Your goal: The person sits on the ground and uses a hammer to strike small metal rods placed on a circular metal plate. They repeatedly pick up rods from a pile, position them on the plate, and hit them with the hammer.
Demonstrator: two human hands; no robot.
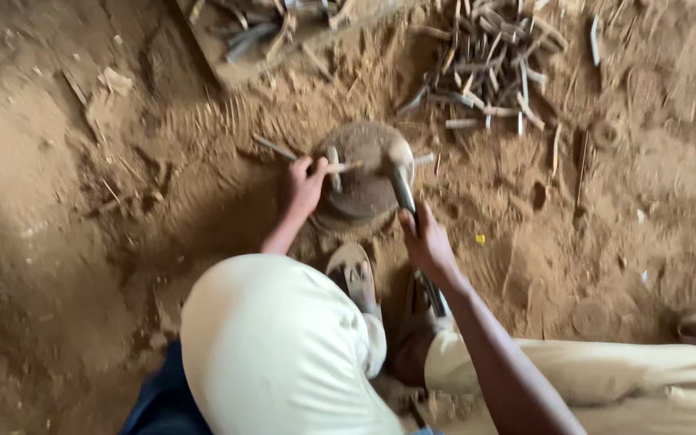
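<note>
Left hand [306, 184] is pinching a small metal strip [340, 167] flat on the round block [360, 173]; right hand [424, 238] is gripping the hammer [400, 165], head resting on block; piece on the block not visibly shaped yet; pile of strips [489, 68] lying beyond.

A thin metal strip [341, 167] is laid flat across a round, dirt-caked anvil block [362, 173]. A hammer [401, 165] is held with its head resting on the block's right side.
</note>
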